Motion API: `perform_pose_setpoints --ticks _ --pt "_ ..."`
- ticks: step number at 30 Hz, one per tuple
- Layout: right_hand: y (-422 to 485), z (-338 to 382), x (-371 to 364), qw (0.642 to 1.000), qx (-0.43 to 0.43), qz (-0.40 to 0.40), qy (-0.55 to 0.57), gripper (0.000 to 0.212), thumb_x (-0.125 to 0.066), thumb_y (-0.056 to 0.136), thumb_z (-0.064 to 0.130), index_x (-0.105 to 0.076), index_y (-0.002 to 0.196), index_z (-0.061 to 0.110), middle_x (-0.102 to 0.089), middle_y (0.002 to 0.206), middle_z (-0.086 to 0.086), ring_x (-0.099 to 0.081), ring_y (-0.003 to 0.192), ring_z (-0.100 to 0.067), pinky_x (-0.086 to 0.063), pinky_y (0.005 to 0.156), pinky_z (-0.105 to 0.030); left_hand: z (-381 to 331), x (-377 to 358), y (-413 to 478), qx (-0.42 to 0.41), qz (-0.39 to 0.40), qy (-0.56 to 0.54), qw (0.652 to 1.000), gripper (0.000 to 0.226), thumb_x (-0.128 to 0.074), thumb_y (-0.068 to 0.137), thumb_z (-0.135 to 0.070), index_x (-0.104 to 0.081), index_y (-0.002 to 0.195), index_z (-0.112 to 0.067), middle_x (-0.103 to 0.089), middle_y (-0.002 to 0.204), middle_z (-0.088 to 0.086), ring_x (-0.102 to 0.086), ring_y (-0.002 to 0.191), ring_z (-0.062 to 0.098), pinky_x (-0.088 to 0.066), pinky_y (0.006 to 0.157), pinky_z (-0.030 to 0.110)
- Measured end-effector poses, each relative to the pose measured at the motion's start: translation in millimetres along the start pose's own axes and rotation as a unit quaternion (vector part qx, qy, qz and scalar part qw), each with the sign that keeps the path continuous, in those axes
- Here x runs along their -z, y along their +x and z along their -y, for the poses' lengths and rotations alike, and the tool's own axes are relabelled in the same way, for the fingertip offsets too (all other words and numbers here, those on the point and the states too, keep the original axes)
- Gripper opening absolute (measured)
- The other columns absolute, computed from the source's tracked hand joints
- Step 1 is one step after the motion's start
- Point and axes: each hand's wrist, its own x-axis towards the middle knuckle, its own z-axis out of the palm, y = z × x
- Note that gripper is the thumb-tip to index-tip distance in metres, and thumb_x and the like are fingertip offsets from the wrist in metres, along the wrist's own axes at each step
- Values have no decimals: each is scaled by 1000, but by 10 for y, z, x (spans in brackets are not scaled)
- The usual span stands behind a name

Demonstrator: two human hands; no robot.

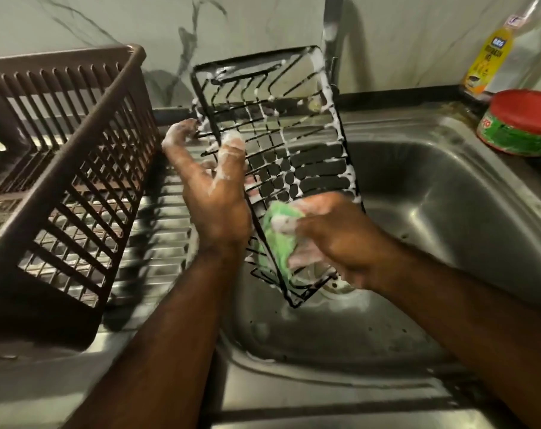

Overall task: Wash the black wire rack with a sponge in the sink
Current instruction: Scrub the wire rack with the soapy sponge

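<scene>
The black wire rack (297, 140) stands tilted on end over the steel sink (448, 193), its wires coated with white foam. My left hand (216, 193) holds the rack's left edge, thumb in front and fingers behind the wires, soapy. My right hand (334, 236) grips a green sponge (278, 239) and presses it against the rack's lower part. The rack's bottom corner reaches down near the drain.
A brown plastic dish basket (71, 168) sits on the ribbed drainboard at left. A tap (332, 35) rises behind the rack. At the back right stand a yellow dish liquid bottle (489, 63) and a red-lidded green tub (523, 125).
</scene>
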Motion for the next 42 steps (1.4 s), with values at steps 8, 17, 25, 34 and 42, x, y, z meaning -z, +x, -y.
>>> perform_pose_setpoints --ticks 8,17,25,34,42 --pt "-54 230 53 942 -67 30 328 23 -45 94 -6 -69 97 -4 -75 94 -15 -75 85 -19 -62 66 -27 -29 -39 -138 -145 224 170 949 89 -67 83 -49 -26 149 -7 -33 127 -53 -47 120 -16 -48 102 27" --pt "59 269 219 915 -51 -78 393 15 -51 87 -3 -62 96 -2 -65 87 -15 -67 66 -17 -44 43 -21 -61 -22 -152 -107 303 235 917 96 -79 77 -53 -22 149 -22 -63 110 -20 -62 105 -11 -47 92 8" --pt "40 270 281 909 -5 -77 410 22 -47 96 22 -66 100 12 -69 70 -3 -57 47 -12 -36 41 -15 -55 -27 -178 -55 267 269 924 99 -82 72 -51 -21 147 -32 -54 135 -5 -55 119 12 -46 99 19" --pt "97 290 347 877 251 -410 24 21 -60 94 16 -73 109 9 -73 93 2 -69 81 -7 -52 65 -20 -51 -19 -114 -20 129 245 961 86 -80 76 -52 -29 143 -31 -59 117 -6 -60 109 11 -56 91 35" --pt "63 221 483 635 529 -373 -421 29 -57 91 -5 -69 117 -3 -58 134 -9 -59 125 -32 -48 104 -42 -94 -26 -146 -54 138 220 964 74 -73 72 -52 -46 137 -31 -54 131 -16 -51 120 -1 -50 99 28"
